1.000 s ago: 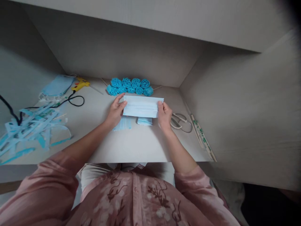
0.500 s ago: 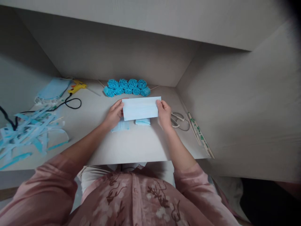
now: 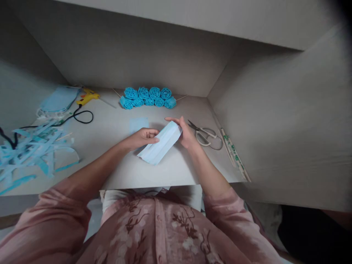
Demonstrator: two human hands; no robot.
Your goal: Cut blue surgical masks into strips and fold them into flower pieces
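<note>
A light-blue face mask, its ear loops not in sight, slants between my hands above the table. On its left long edge my left hand pinches it, thumb on top and fingers curled. My right hand holds the upper right end, with some fingers behind the mask and partly hidden. A small pale-blue piece of mask material lies flat just beyond my left hand. To the right of my right hand rest scissors with light handles and their blades parted.
Several blue rosettes stand in two rows at the back. At the left are a yellow glue gun with a black cord, a stack of masks and a heap of cut strips. Thin sticks lie by the right wall.
The mask has turned from level to a steep slant and come lower. My left hand has shifted from its left end to its long edge. The small folded stack beneath is no longer visible.
</note>
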